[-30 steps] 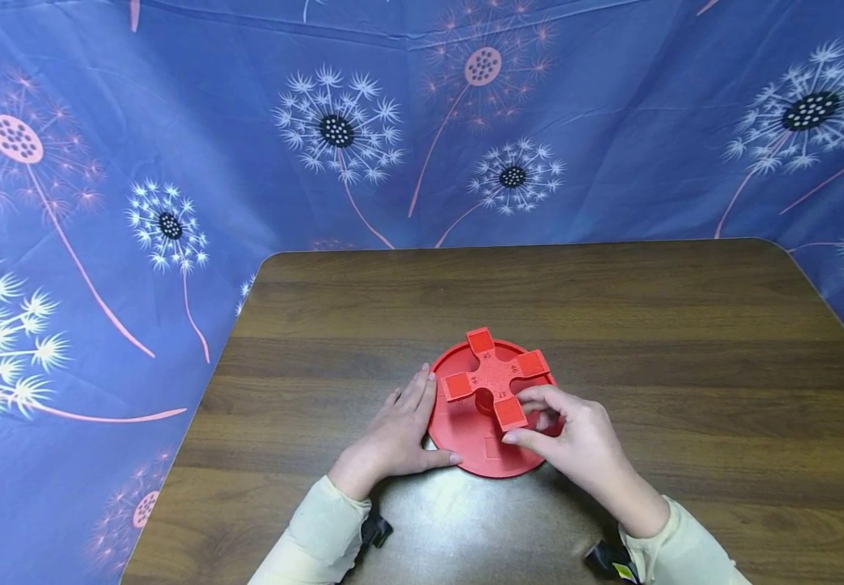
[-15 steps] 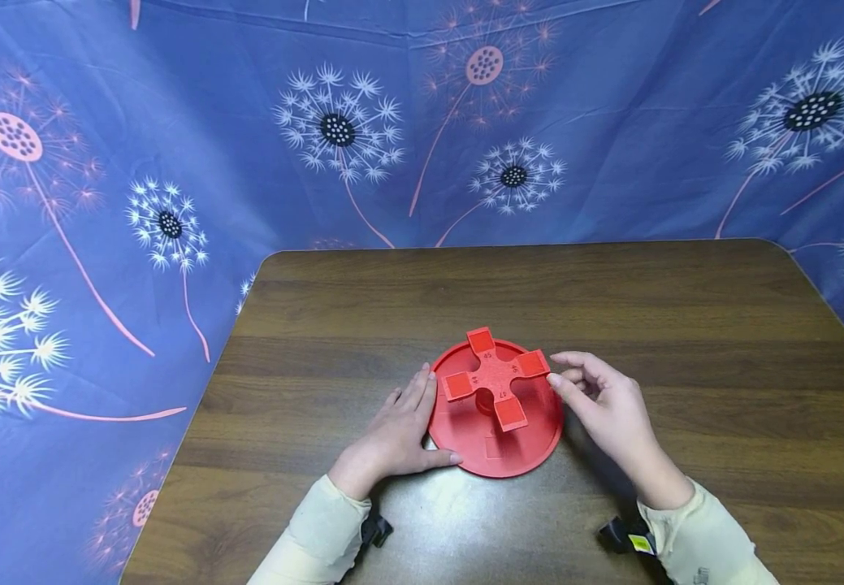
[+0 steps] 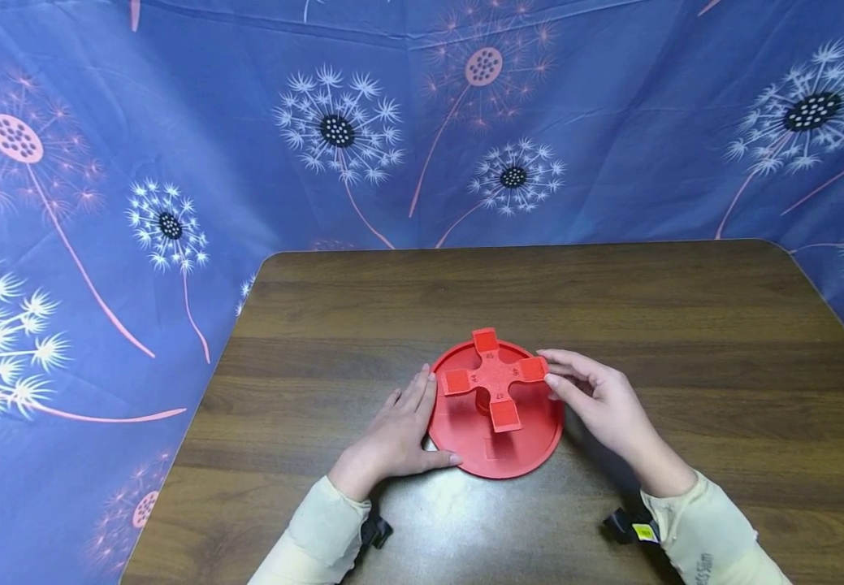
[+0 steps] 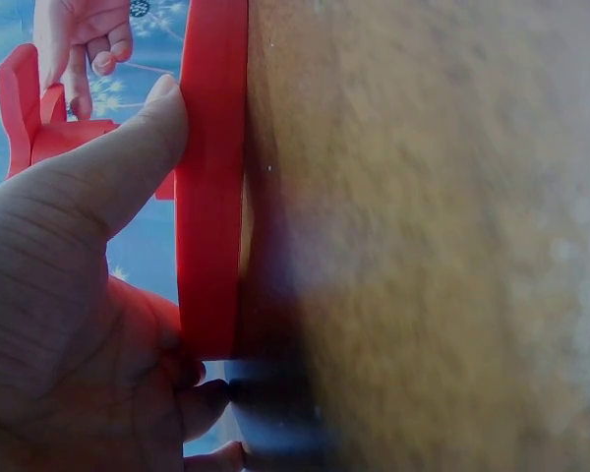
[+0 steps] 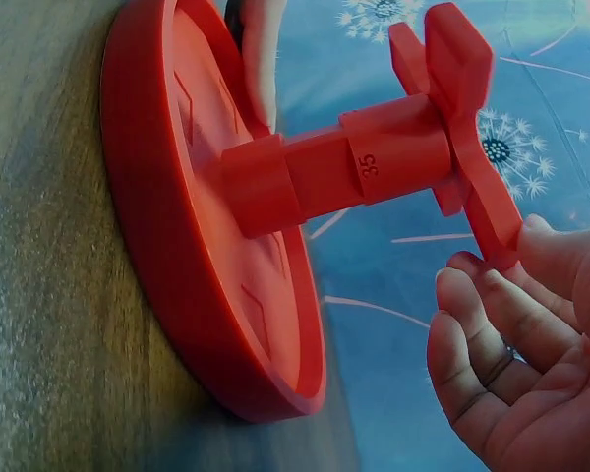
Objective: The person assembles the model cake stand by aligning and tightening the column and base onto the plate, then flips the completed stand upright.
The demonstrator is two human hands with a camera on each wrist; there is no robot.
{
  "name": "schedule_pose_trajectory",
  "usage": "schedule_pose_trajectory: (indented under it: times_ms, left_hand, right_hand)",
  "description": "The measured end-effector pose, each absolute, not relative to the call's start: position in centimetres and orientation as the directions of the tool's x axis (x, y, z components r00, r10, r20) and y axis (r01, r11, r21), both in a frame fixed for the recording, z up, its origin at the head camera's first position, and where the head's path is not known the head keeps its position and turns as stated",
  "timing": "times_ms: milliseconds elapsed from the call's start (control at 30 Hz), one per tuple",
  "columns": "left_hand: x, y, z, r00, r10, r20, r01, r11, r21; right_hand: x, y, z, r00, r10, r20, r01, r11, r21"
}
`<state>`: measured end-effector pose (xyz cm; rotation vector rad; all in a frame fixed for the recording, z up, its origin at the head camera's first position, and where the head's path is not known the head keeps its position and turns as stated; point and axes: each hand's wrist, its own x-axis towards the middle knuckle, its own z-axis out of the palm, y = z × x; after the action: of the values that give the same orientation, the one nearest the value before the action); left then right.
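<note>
A red round base point(image 3: 505, 459) with a raised rim lies on the table. From its middle rises a red stepped post point(image 5: 320, 167) marked "35". Atop the post sits a red four-armed cross piece point(image 3: 495, 375), its arms carrying small numbers. My left hand point(image 3: 396, 439) rests against the base's left side, fingers extended along the rim and thumb on the front edge. My right hand point(image 3: 604, 406) pinches the end of the right arm of the cross, thumb on one face and fingers at the other. In the left wrist view, part of the cross is hidden behind my left thumb point(image 4: 143, 147).
The brown wood-grain table point(image 3: 714, 341) runs out to all sides of the base. A blue cloth point(image 3: 422, 122) printed with dandelions hangs behind and to the sides. Black wrist cameras sit under both cream sleeves point(image 3: 714, 528).
My right hand let go of the front arm, moved to the right arm and took hold of it. The cross has turned slightly clockwise. My left hand stayed put.
</note>
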<state>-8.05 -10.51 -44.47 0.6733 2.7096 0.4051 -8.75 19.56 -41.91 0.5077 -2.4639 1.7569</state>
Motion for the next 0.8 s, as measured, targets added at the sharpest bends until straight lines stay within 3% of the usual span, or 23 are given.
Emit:
schedule_pose_trajectory:
  times_ms: [800]
  left_hand:
    - [-8.0,-10.4,-44.4,-0.841,0.502,-0.203,0.420,0.841,0.343]
  right_hand:
    - [-6.1,17.5,-42.1,-0.917,-0.266,0.298,-0.387,0.408,-0.827]
